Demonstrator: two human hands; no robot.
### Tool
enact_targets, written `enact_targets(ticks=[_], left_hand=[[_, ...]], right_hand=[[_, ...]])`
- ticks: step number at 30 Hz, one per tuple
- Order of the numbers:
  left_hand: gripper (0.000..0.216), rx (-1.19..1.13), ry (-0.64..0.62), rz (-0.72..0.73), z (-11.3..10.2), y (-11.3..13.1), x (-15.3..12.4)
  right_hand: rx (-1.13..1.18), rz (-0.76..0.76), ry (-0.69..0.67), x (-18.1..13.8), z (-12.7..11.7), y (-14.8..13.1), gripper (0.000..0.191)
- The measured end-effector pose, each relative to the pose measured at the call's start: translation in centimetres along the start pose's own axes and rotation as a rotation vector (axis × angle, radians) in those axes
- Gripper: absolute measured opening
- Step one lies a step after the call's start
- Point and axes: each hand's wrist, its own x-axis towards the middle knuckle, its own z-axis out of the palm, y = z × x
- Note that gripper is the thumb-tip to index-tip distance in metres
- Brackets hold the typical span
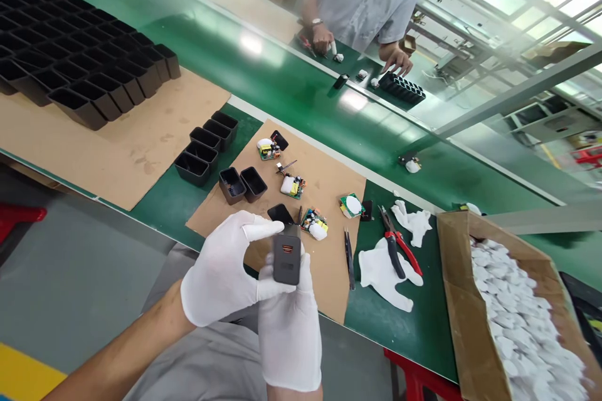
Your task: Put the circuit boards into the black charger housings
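Both my hands wear white gloves and hold one small black plastic adapter case (pixel 286 258) above the cardboard's near edge. Its end face with a slotted opening, orange inside, is turned up toward me. My left hand (pixel 219 269) closes on it from the left, thumb along the far side and fingers at the near side. From below and the right, my right hand (pixel 291 332) grips it, its fingers partly hidden behind the case. Just beyond lie a circuit board with white and yellow parts (pixel 315 224) and a black cover plate (pixel 280 214).
Two black cases (pixel 254 183) stand left on the cardboard (pixel 329 169), several more beyond. Tweezers (pixel 348 258), red-handled pliers (pixel 395 247) and a spare glove (pixel 383 276) lie right. A carton (pixel 463 307) holds white-wrapped pieces. A co-worker's hands (pixel 397 59) work across the bench.
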Motion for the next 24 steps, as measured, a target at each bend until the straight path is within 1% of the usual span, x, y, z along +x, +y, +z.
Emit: enact_targets(ticks=[1, 4, 5, 6, 7, 8, 9, 12, 14, 15, 17, 19, 22, 24], left_hand=[[0.055, 0.044, -0.004, 0.005, -0.1, -0.2, -0.1], [0.056, 0.235, -0.029, 0.058, 0.2, -1.3, -0.6], [0.053, 0.305, -0.036, 0.069, 0.5, -1.7, -0.8], [0.049, 0.37, -0.037, 0.064, 0.8, -2.0, -1.0], [0.044, 0.426, -0.03, 0.046, 1.3, -2.3, -1.2], [0.039, 0.475, -0.012, 0.021, 1.7, -2.6, -1.4], [0.036, 0.519, 0.015, -0.002, 2.2, -2.7, -1.6], [0.033, 0.617, 0.091, -0.05, 3.6, -2.8, -2.2], [0.029, 0.667, 0.109, -0.084, 4.2, -2.6, -2.4], [0.027, 0.683, 0.108, -0.101, 4.3, -2.5, -2.4], [0.024, 0.696, 0.09, -0.121, 4.3, -2.1, -2.3], [0.025, 0.689, 0.05, -0.141, 4.0, -1.8, -2.0], [0.032, 0.628, -0.033, -0.179, 3.3, -1.6, -1.9], [0.036, 0.602, -0.044, -0.188, 3.2, -1.7, -2.0]], right_hand=[[-0.101, -0.13, 0.034, 0.2, -0.1, 0.0, 0.043], [-0.498, -0.662, 0.115, 1.2, -0.9, 0.4, 0.035], [-0.614, -0.809, 0.12, 1.6, -1.2, 0.6, 0.037], [-0.703, -0.912, 0.114, 1.9, -1.4, 0.9, 0.045], [-0.769, -0.971, 0.111, 2.3, -1.6, 1.2, 0.053], [-0.823, -0.996, 0.12, 2.6, -1.8, 1.4, 0.058], [-0.871, -1.02, 0.145, 2.8, -1.9, 1.6, 0.058], [-1.032, -1.16, 0.213, 3.3, -1.9, 2.0, 0.038], [-1.1, -1.251, 0.209, 3.3, -1.9, 2.0, 0.034], [-1.108, -1.265, 0.185, 3.3, -1.9, 1.9, 0.033], [-1.092, -1.251, 0.117, 3.3, -1.9, 1.9, 0.031], [-1.06, -1.194, 0.101, 3.2, -2.1, 1.9, 0.032], [-0.977, -1.056, 0.141, 3.1, -2.5, 2.3, 0.05], [-0.927, -1.001, 0.147, 2.9, -2.8, 2.5, 0.056]])
